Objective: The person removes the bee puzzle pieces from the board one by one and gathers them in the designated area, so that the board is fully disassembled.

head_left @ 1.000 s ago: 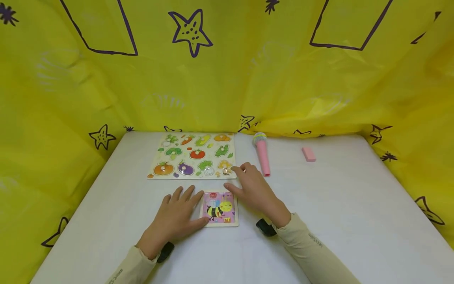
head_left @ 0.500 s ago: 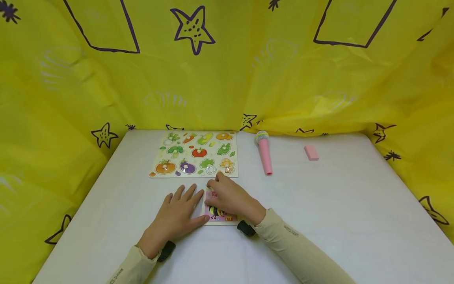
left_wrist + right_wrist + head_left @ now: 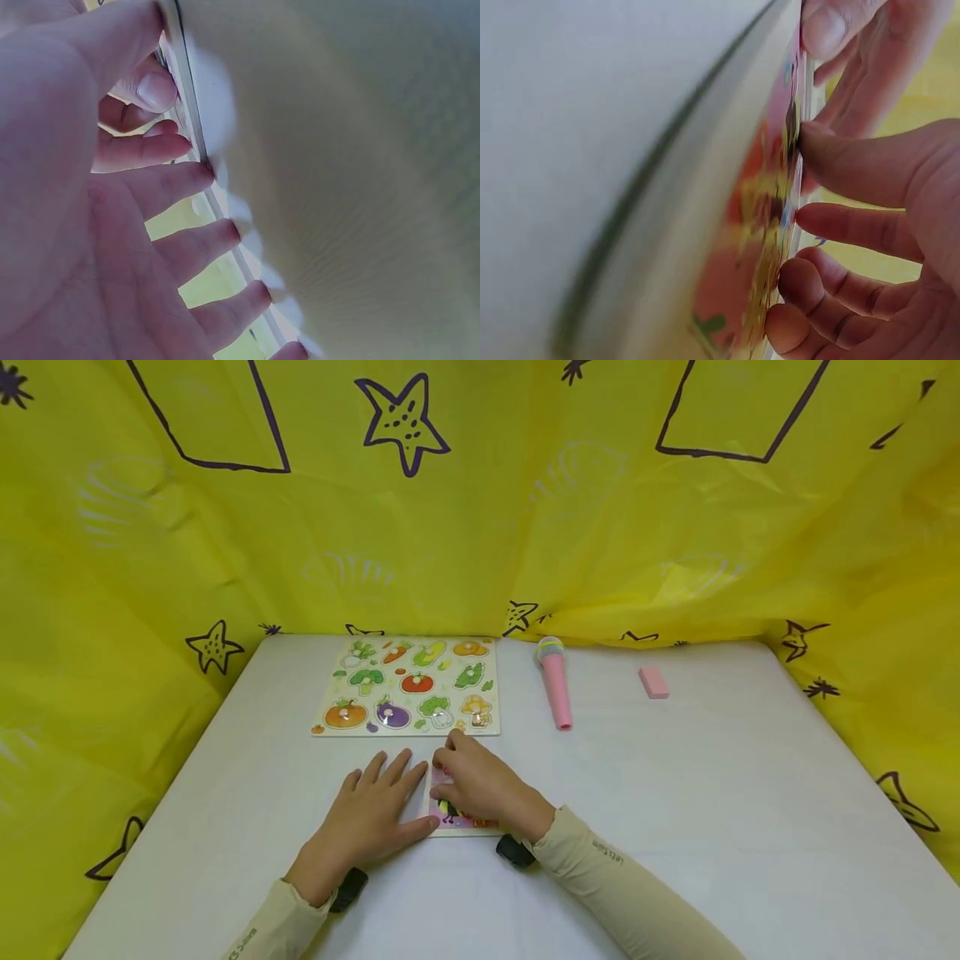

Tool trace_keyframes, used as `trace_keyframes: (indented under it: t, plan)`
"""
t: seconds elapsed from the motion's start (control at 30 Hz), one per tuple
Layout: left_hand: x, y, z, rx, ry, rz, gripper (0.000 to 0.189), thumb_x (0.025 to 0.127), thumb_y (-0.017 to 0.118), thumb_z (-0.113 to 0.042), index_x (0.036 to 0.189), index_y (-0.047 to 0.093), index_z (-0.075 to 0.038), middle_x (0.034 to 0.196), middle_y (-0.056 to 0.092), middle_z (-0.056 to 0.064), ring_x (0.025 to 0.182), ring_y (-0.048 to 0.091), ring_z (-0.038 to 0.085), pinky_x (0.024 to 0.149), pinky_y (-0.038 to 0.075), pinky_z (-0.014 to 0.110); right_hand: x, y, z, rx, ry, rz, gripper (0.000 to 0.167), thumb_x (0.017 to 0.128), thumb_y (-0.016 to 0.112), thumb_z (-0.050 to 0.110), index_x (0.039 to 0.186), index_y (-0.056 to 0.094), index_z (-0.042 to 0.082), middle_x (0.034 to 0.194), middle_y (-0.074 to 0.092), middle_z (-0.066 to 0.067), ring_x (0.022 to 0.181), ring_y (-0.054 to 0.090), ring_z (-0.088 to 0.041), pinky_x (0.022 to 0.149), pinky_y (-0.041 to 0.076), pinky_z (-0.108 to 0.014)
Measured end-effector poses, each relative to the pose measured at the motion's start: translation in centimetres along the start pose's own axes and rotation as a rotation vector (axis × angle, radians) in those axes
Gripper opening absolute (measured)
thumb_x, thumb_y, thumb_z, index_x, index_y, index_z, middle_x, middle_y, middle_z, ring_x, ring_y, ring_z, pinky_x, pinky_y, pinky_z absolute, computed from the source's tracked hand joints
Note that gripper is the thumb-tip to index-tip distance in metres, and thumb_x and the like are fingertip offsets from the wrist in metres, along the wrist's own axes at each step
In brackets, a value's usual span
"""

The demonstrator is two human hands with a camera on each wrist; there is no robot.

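A small square bee puzzle (image 3: 465,832) in a pale frame lies flat near the middle of the table, much of it hidden under a hand. My left hand (image 3: 375,814) rests beside its left edge with fingers spread, the thumb on the frame's lower left. Over the puzzle is my right hand (image 3: 483,781), fingers bent downward. In the right wrist view, the right thumb and fingertips touch the picture face (image 3: 727,277); no loose piece shows between them. The left wrist view has the left fingertips (image 3: 199,174) against the table's surface.
Just behind the hands lies a vegetable knob puzzle board (image 3: 405,732). A pink toy microphone (image 3: 556,689) lies to its right, with a pink block (image 3: 653,682) farther right. A yellow patterned cloth (image 3: 480,527) hangs around the white table (image 3: 712,810).
My right hand has moved left from the puzzle's right side to over its face, and has stayed nearly still for the last half second. The left hand keeps its place.
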State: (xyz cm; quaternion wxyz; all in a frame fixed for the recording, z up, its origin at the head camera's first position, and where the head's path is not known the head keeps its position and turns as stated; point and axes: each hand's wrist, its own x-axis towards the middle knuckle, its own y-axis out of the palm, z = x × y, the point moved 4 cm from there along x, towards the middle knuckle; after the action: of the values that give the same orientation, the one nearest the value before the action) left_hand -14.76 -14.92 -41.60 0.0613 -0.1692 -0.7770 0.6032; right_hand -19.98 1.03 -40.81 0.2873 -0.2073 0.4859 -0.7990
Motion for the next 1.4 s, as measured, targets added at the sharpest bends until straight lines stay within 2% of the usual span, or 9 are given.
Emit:
trace_keyframes:
  t: [0.23, 0.67, 0.8, 1.03, 1.2, 1.4]
  plan:
    - [-0.07, 0.13, 0.08, -0.002, -0.008, 0.0, 0.079, 0.098, 0.071, -0.056, 0.16, 0.052, -0.01, 0.169, 0.038, 0.018, 0.153, 0.03, 0.052, 0.114, 0.028, 0.077, -0.3, 0.23, 0.17, -0.015, -0.012, -0.023, 0.034, 0.097, 0.084, 0.023, 0.122, 0.077, 0.001, 0.105, 0.054, -0.005, 0.092, 0.052, -0.018, 0.081, 0.05, -0.028]
    - [0.17, -0.06, -0.19, -0.012, 0.002, 0.003, 0.079, 0.099, 0.071, -0.056, 0.159, 0.052, -0.009, 0.169, 0.038, 0.019, 0.154, 0.029, 0.052, 0.115, 0.027, 0.077, -0.4, 0.09, 0.08, 0.046, 0.003, -0.026, 0.03, 0.097, 0.083, 0.019, 0.115, 0.072, -0.002, 0.107, 0.053, -0.009, 0.094, 0.054, -0.023, 0.085, 0.052, -0.034]
    - [0.04, 0.04, -0.1, -0.013, -0.004, 0.01, 0.08, 0.098, 0.072, -0.057, 0.159, 0.052, -0.01, 0.169, 0.038, 0.018, 0.153, 0.03, 0.053, 0.114, 0.027, 0.077, -0.34, 0.36, 0.1, 0.066, 0.005, -0.032, 0.028, 0.096, 0.084, 0.016, 0.111, 0.068, 0.0, 0.107, 0.052, -0.01, 0.09, 0.054, -0.023, 0.083, 0.052, -0.035]
    - [-0.16, 0.12, -0.23, -0.026, 0.008, -0.011, 0.079, 0.097, 0.072, -0.057, 0.159, 0.053, -0.011, 0.168, 0.04, 0.018, 0.153, 0.031, 0.053, 0.113, 0.028, 0.077, -0.53, 0.72, 0.0, 0.125, 0.049, -0.024, 0.032, 0.097, 0.082, 0.014, 0.117, 0.057, 0.007, 0.11, 0.055, -0.008, 0.089, 0.056, -0.023, 0.08, 0.051, -0.036]
    - [-0.11, 0.03, -0.33, -0.022, 0.01, -0.02, 0.079, 0.097, 0.072, -0.058, 0.158, 0.053, -0.011, 0.167, 0.04, 0.018, 0.152, 0.032, 0.053, 0.113, 0.029, 0.077, -0.58, 0.49, 0.19, 0.124, -0.002, -0.066, 0.024, 0.099, 0.076, 0.006, 0.116, 0.06, 0.007, 0.104, 0.062, -0.004, 0.095, 0.059, -0.021, 0.086, 0.052, -0.035]
    - [-0.17, -0.1, -0.45, -0.023, -0.005, -0.012, 0.08, 0.097, 0.074, -0.057, 0.158, 0.053, -0.01, 0.167, 0.04, 0.019, 0.152, 0.031, 0.053, 0.114, 0.028, 0.077, -0.57, 0.26, 0.06, 0.132, -0.056, -0.094, 0.015, 0.103, 0.065, -0.002, 0.117, 0.063, 0.002, 0.109, 0.068, -0.01, 0.101, 0.064, -0.023, 0.095, 0.055, -0.036]
